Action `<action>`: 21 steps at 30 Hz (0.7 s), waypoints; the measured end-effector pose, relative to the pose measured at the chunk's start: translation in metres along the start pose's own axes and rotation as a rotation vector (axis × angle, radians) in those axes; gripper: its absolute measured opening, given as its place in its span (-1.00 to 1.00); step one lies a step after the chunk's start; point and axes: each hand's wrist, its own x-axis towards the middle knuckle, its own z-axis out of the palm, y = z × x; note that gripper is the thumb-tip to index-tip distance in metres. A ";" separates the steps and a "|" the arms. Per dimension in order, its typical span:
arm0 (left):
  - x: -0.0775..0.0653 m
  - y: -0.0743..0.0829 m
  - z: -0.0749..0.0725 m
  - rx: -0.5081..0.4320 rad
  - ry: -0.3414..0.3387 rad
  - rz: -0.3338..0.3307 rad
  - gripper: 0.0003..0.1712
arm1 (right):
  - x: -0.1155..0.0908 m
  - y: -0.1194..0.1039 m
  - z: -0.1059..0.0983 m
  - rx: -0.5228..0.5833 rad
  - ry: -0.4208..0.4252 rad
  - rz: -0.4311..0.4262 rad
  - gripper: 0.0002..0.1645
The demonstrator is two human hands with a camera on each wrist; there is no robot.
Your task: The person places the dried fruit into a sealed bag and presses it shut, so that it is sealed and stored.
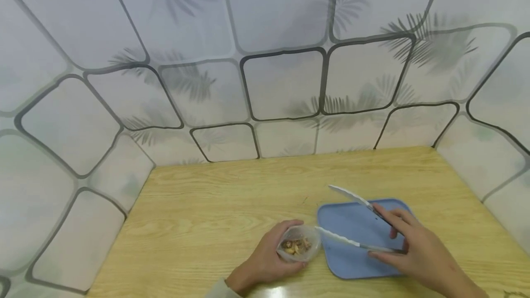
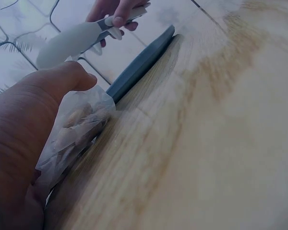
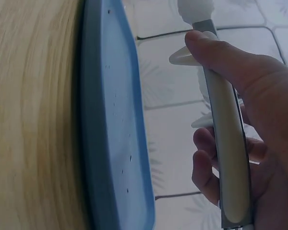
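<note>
White-tipped metal tongs (image 1: 348, 240) gaping above the blue rectangular tray (image 1: 348, 263)!
Right hand (image 1: 426, 249) pinches them; left hand (image 1: 271, 256) curls round the translucent plastic container (image 1: 313, 251) beside the tray: steady it, squeeze gently.

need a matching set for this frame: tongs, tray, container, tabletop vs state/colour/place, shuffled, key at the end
Column 1
1. tongs
2. tray
3. container
4. tabletop

Column 2
A. yellowish, with wood grain
B. held in the left grip, with small brownish-yellow pieces inside
C. held in the right grip, arms spread apart
D. blue, with rounded corners

Pairs: 1-C, 2-D, 3-B, 4-A
</note>
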 end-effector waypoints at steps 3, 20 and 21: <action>0.000 0.000 0.000 0.004 0.001 -0.004 -0.01 | -0.005 0.007 -0.002 -0.027 0.019 0.037 0.30; 0.000 0.001 0.000 -0.002 -0.007 -0.013 -0.03 | -0.015 0.075 -0.027 -0.021 -0.013 0.210 0.22; 0.000 0.001 0.000 -0.001 -0.006 -0.014 -0.03 | -0.016 0.077 -0.027 -0.019 -0.012 0.218 0.21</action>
